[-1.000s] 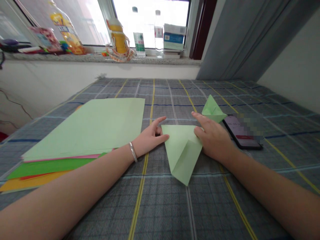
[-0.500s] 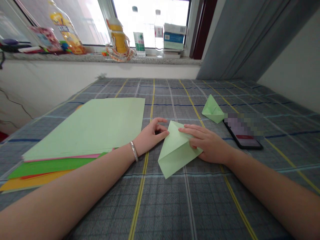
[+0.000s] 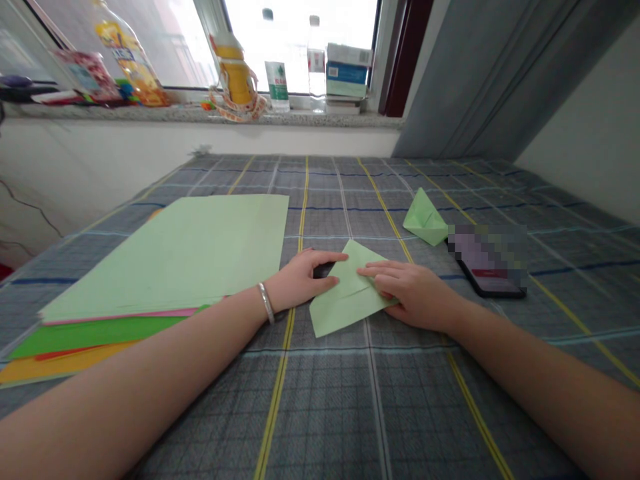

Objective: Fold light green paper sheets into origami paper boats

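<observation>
A folded light green paper (image 3: 345, 293) lies on the plaid cloth in front of me, a crease line running across its lower half. My left hand (image 3: 306, 275), with a silver bangle at the wrist, is at its left edge. The index finger and thumb are spread apart, their tips touching the paper. My right hand (image 3: 407, 290) grips the paper's right side, index finger stretched over the top and the other fingers curled. Its thumb is partly hidden at the lower right edge. Farther right stands a folded green paper boat (image 3: 424, 219).
Large coloured paper sheets (image 3: 175, 253) lie stacked at the left, light green on top. A phone (image 3: 493, 267) with a blurred screen rests at the right. On the windowsill (image 3: 295, 120) stand bottles, a yellow flask (image 3: 235, 75) and boxes (image 3: 347, 73). A grey curtain (image 3: 470, 73) hangs at the right.
The paper has turned slightly and now lies flatter, its lower corner shifted left and up. My left index finger has straightened onto its upper left edge. My right hand has hardly moved.
</observation>
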Demonstrator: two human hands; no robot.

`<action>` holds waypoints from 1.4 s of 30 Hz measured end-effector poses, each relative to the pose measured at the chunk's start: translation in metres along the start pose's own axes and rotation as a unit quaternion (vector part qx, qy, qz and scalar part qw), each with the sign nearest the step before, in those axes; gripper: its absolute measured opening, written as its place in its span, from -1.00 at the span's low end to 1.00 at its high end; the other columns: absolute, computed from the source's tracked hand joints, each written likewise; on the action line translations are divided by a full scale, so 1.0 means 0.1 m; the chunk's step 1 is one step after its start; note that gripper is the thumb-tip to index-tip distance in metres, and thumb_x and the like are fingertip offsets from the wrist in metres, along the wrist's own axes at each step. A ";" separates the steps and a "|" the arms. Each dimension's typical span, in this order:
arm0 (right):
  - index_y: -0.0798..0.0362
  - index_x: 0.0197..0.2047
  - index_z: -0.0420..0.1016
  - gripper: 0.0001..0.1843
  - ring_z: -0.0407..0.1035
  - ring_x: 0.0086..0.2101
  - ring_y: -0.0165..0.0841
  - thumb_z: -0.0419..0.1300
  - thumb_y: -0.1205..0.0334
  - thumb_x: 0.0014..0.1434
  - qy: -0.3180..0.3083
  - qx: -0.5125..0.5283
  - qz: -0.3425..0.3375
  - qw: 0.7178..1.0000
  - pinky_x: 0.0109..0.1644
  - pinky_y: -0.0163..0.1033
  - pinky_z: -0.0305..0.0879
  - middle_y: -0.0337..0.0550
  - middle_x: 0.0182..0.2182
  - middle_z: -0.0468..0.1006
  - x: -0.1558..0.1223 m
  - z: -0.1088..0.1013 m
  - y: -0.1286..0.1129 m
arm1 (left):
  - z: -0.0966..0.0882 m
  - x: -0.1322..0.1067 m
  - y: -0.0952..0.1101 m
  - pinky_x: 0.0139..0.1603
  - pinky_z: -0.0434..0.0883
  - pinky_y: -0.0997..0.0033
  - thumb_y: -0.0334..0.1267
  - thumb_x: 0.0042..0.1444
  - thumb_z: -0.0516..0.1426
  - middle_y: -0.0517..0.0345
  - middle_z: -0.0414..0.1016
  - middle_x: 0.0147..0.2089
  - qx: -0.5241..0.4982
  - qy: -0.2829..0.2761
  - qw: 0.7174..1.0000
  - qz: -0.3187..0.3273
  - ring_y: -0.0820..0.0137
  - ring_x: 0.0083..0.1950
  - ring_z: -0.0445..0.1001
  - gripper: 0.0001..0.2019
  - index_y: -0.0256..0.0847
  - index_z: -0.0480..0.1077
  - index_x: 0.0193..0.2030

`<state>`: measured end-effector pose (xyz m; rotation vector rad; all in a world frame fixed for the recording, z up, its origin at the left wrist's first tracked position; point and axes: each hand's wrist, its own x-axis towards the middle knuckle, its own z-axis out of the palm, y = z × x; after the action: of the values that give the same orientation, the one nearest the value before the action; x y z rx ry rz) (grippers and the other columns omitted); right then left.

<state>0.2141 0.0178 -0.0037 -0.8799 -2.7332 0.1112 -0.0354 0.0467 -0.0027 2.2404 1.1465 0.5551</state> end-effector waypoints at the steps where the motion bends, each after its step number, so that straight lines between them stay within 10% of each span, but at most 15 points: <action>1: 0.06 -0.28 0.41 -0.80 0.28 0.12 -0.18 0.15 0.42 -0.04 -0.002 0.003 0.001 1.000 0.14 -0.05 0.27 -0.03 0.13 0.43 0.00 0.00 0.00 | 0.00 0.00 0.01 0.03 0.31 0.16 -0.28 0.09 0.13 0.05 0.48 -0.13 0.007 0.000 1.000 0.000 0.27 -0.09 0.38 -0.55 -0.20 0.35 0.16; 22: -0.01 -0.31 0.34 -0.84 0.36 0.03 -0.24 0.21 0.13 0.12 0.013 0.056 0.036 0.998 0.04 -0.10 0.31 -0.15 0.07 0.48 0.01 -0.03 -0.11 | 0.02 -0.01 -0.03 0.20 0.29 0.10 -0.36 0.05 0.10 0.03 0.44 0.13 -0.107 0.046 0.993 -0.027 0.26 0.11 0.40 -0.57 -0.22 0.39 0.10; 34: -0.05 -0.13 0.44 -0.74 0.41 -0.02 -0.23 0.23 0.10 0.09 -0.028 0.038 0.051 0.998 0.04 -0.07 0.32 -0.20 0.06 0.50 -0.07 -0.13 -0.04 | 0.10 -0.11 0.01 0.28 0.14 -0.02 -0.24 0.19 0.04 -0.09 0.21 0.28 0.207 0.029 0.971 0.116 0.12 0.25 0.21 -0.64 -0.18 0.37 0.12; 42: -0.04 -0.11 0.47 -0.71 0.42 -0.04 -0.24 0.24 0.10 0.08 -0.022 0.036 0.040 0.998 0.02 -0.08 0.33 -0.17 0.03 0.52 -0.08 -0.14 -0.03 | 0.09 -0.14 0.11 0.22 0.18 0.04 -0.07 0.22 0.04 0.02 0.39 0.17 0.243 -0.015 0.953 0.180 0.15 0.17 0.32 -0.61 -0.15 0.36 0.12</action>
<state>0.2227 0.0110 0.0078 -0.9775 -2.7152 0.2448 -0.0310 0.0273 -0.0039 2.9055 0.9330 0.4023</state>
